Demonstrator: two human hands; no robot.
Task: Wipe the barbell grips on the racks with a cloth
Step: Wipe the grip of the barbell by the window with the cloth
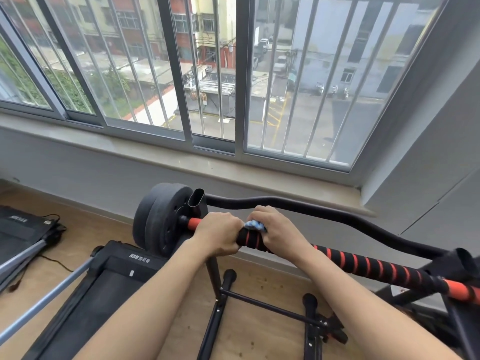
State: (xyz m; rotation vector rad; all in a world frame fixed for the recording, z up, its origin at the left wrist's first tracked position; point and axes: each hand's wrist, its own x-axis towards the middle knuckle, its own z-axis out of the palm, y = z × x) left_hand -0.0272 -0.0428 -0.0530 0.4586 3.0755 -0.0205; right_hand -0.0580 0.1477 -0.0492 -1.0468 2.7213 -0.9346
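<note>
A barbell with a black foam grip wound with red stripes (pixel 368 266) lies across a black rack (pixel 215 287). Black weight plates (pixel 158 222) sit on its left end. My left hand (pixel 218 235) grips the bar just right of the red sleeve. Right beside it, my right hand (pixel 278 232) is wrapped round the grip with a blue and white cloth (pixel 255 226) bunched under its fingers; only a bit of the cloth shows between the two hands.
A curved black bar (pixel 311 211) runs behind the barbell. A folded treadmill (pixel 109 276) lies on the wooden floor at the left, with more black equipment (pixel 23 229) beyond it. A window sill (pixel 181 162) and barred windows stand ahead, a grey wall at the right.
</note>
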